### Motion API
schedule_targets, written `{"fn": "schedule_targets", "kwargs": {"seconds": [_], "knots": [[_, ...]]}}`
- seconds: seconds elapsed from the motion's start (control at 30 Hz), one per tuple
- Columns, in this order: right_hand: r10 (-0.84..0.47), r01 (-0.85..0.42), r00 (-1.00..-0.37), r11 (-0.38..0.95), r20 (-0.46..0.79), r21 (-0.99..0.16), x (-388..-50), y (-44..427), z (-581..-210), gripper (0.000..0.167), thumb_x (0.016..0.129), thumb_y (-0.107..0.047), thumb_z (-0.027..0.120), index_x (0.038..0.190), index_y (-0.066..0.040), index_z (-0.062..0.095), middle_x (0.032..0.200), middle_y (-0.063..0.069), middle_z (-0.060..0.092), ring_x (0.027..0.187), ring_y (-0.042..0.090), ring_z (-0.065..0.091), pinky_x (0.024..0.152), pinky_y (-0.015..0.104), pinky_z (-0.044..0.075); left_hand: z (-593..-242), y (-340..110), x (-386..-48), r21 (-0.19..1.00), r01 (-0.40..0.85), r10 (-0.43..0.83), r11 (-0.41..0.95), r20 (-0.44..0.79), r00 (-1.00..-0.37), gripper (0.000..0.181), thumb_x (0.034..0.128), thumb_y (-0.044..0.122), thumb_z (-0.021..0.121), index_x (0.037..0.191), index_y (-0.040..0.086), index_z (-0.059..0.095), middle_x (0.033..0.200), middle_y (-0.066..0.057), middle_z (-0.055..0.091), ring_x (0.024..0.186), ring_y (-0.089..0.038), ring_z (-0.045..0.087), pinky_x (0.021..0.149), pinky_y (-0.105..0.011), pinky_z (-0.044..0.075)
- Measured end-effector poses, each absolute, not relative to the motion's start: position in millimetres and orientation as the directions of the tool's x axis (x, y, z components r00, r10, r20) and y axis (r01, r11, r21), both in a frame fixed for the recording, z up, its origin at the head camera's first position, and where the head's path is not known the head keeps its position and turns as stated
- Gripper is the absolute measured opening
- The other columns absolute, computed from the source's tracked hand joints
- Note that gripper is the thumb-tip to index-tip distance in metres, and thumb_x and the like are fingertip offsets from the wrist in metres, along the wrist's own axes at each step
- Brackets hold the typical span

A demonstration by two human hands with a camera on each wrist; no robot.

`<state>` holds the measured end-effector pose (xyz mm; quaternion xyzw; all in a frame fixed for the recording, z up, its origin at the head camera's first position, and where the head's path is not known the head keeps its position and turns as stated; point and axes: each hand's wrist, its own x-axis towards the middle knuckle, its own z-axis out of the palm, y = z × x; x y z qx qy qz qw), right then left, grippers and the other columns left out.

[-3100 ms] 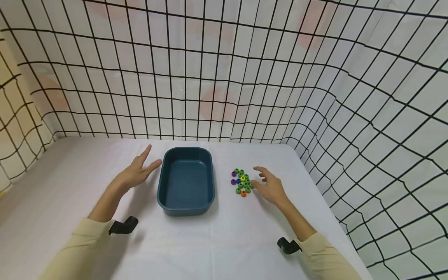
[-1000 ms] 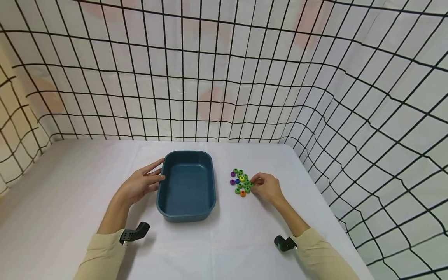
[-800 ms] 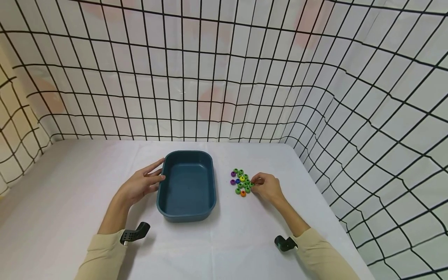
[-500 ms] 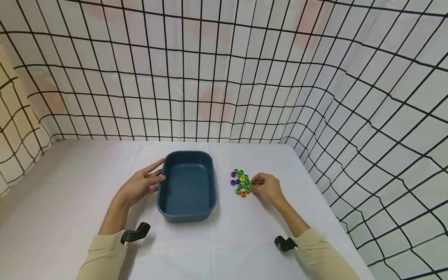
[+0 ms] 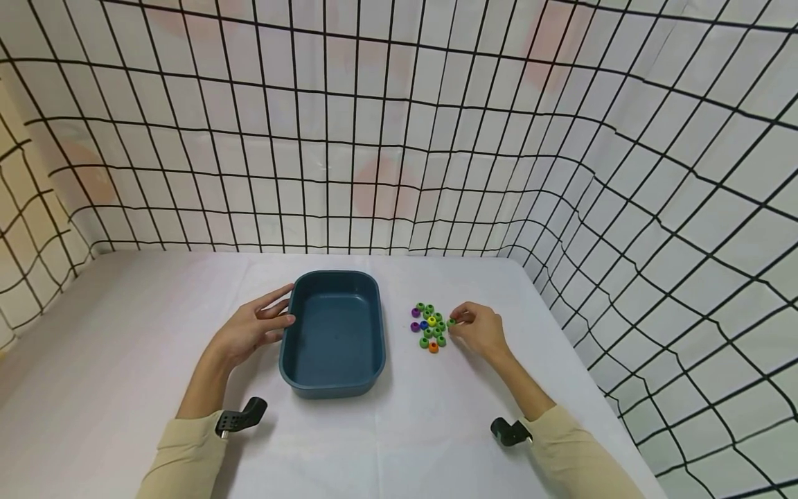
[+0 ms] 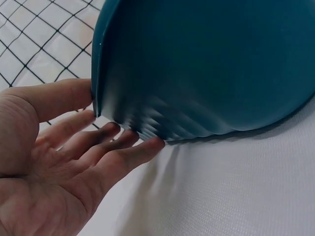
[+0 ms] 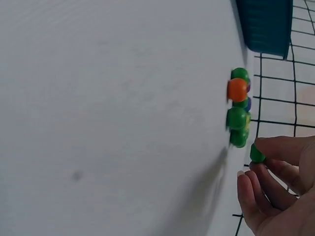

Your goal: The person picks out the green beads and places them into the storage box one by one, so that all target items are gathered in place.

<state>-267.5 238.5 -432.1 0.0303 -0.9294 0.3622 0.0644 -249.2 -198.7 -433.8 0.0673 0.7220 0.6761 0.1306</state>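
Green bead [image 7: 257, 153], pinched between the thumb and a fingertip of my right hand [image 5: 485, 333], sat just beside the right edge of the other beads [image 5: 438, 333] and, as near as I could judge, just off the white cloth [image 5: 399, 443]. What counted was where the blue tray [image 5: 330, 346] lay from it: off to the left, well apart, with the loose beads between the two. The tray's long axis ran straight away from me, one long wall facing the beads. The bead, being round, had no long axis I could make out, and which way its hole pointed I could not tell.

My right hand was the nearer to all the beads; its spare fingers curled loosely by the pinch, touching nothing else that I could see. My left hand [image 5: 246, 329] was at the tray's other side, thumb and fingers spread and fairly straight. The thumb met the rim, and the other fingertips lay against or just beside the outer wall, a steadying touch rather than a grip, I judged.
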Motion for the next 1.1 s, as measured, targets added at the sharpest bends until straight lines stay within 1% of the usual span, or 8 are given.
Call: {"fn": "schedule_targets", "kwargs": {"seconds": [0.07, 0.27, 0.33, 0.57, 0.77, 1.03, 1.1], "knots": [[-0.015, -0.114, -0.988, 0.727, 0.150, -0.677, -269, 235, -427, 0.017, 0.084, -0.009, 0.079, 0.100, -0.008, 0.074, 0.098, 0.010, 0.077, 0.091, 0.025, 0.071, 0.078, 0.038, 0.059, -434, -199, -249, 0.994, -0.076, 0.276, 0.076, -0.094, -0.957, 0.077, 0.0975, 0.010, 0.067, 0.162, 0.017, 0.027, 0.165, -0.021, 0.024, 0.147, -0.040, 0.037, 0.102, -0.041, 0.053], [-0.059, -0.169, -0.982, 0.698, 0.178, -0.696, -272, 211, -406, 0.017, 0.086, -0.013, 0.079, 0.102, -0.009, 0.074, 0.098, 0.008, 0.077, 0.092, 0.024, 0.070, 0.082, 0.039, 0.058, -433, -199, -248, 0.995, -0.069, 0.276, 0.075, -0.088, -0.957, 0.077, 0.0974, 0.010, 0.068, 0.162, 0.018, 0.026, 0.164, -0.021, 0.028, 0.143, -0.041, 0.043, 0.096, -0.035, 0.058], [-0.076, -0.190, -0.979, 0.687, 0.190, -0.701, -272, 200, -400, 0.017, 0.086, -0.013, 0.080, 0.101, -0.009, 0.074, 0.097, 0.007, 0.077, 0.090, 0.023, 0.070, 0.081, 0.038, 0.058, -432, -199, -247, 0.995, -0.070, 0.274, 0.077, -0.088, -0.958, 0.078, 0.0971, 0.010, 0.068, 0.162, 0.018, 0.027, 0.164, -0.021, 0.029, 0.142, -0.041, 0.044, 0.096, -0.034, 0.058], [-0.143, -0.287, -0.956, 0.636, 0.256, -0.716, -272, 162, -387, 0.015, 0.085, -0.012, 0.080, 0.100, -0.010, 0.075, 0.095, 0.006, 0.078, 0.084, 0.020, 0.070, 0.071, 0.030, 0.058, -433, -200, -248, 0.995, -0.061, 0.278, 0.083, -0.082, -0.957, 0.078, 0.0970, 0.011, 0.069, 0.162, 0.018, 0.026, 0.163, -0.022, 0.029, 0.141, -0.042, 0.044, 0.097, -0.038, 0.057], [-0.182, -0.335, -0.941, 0.605, 0.284, -0.723, -273, 135, -383, 0.015, 0.084, -0.012, 0.081, 0.099, -0.010, 0.077, 0.093, 0.005, 0.078, 0.085, 0.020, 0.070, 0.073, 0.032, 0.057, -433, -199, -249, 0.995, -0.062, 0.274, 0.080, -0.081, -0.958, 0.077, 0.0970, 0.009, 0.068, 0.162, 0.017, 0.027, 0.163, -0.021, 0.030, 0.141, -0.041, 0.045, 0.096, -0.036, 0.058], [-0.219, -0.355, -0.935, 0.583, 0.280, -0.731, -274, 109, -384, 0.015, 0.085, -0.012, 0.080, 0.098, -0.008, 0.077, 0.093, 0.006, 0.078, 0.086, 0.020, 0.071, 0.076, 0.032, 0.058, -433, -200, -249, 0.995, -0.055, 0.277, 0.084, -0.077, -0.958, 0.078, 0.0970, 0.011, 0.069, 0.162, 0.017, 0.027, 0.163, -0.022, 0.030, 0.141, -0.042, 0.045, 0.100, -0.042, 0.055], [-0.225, -0.356, -0.934, 0.572, 0.276, -0.739, -273, 103, -384, 0.015, 0.085, -0.011, 0.080, 0.099, -0.007, 0.077, 0.093, 0.007, 0.077, 0.087, 0.021, 0.071, 0.077, 0.033, 0.059, -434, -200, -249, 0.995, -0.059, 0.275, 0.085, -0.080, -0.958, 0.078, 0.0968, 0.010, 0.069, 0.162, 0.017, 0.027, 0.163, -0.022, 0.030, 0.141, -0.041, 0.045, 0.099, -0.042, 0.055]]}}
